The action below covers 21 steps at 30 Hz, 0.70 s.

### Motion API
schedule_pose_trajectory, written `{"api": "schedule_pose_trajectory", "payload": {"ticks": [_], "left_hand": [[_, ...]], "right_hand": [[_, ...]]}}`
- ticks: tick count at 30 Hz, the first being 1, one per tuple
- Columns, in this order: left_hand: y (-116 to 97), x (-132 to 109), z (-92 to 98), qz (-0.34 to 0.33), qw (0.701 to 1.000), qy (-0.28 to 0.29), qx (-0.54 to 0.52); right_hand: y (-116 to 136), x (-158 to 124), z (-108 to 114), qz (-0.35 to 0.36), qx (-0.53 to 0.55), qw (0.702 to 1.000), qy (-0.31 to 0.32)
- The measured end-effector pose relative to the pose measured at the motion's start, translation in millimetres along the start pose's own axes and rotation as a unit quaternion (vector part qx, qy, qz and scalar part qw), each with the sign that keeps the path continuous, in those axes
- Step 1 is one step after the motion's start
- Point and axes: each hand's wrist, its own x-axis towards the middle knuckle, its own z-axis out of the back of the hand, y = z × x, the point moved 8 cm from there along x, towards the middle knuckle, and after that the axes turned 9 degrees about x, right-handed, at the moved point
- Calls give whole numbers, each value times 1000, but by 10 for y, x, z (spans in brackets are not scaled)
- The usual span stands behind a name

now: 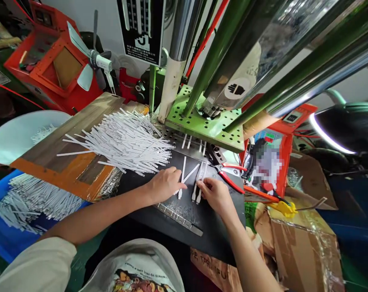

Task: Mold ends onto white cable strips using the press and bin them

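My left hand [167,185] is curled over a few white flat strips [184,169] on the black work surface, its thumb and fingers closed on one. Part of that strip is hidden under the thumb. To its right, my right hand [216,194] pinches the edge of a pair of similar strips [199,184] lying side by side. Their near ends are wider, like small connector plugs. A large pile of white strips [123,140] lies left of my hands. Beyond my fingers, more strip ends [189,142] stick out beneath the press's green perforated plate [209,123].
Red-handled pliers [232,178] lie right of my right hand. A slotted metal bar [179,219] runs along the near edge. A blue bin [3,239] of strips stands lower left, below a white basin [4,136]. A yellow-handled tool [285,209] and cardboard box [305,251] are at right.
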Motion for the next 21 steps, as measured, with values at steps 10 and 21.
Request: {"api": "schedule_pose_trajectory", "payload": {"ticks": [10,21], "left_hand": [[660,-354,371,-44,985,-88,139],[1270,-802,1187,105,876,-309,-356]], "right_hand": [[1247,680,-653,237,-160,954,91],[1466,-360,-210,328,-383,859,-85]]}}
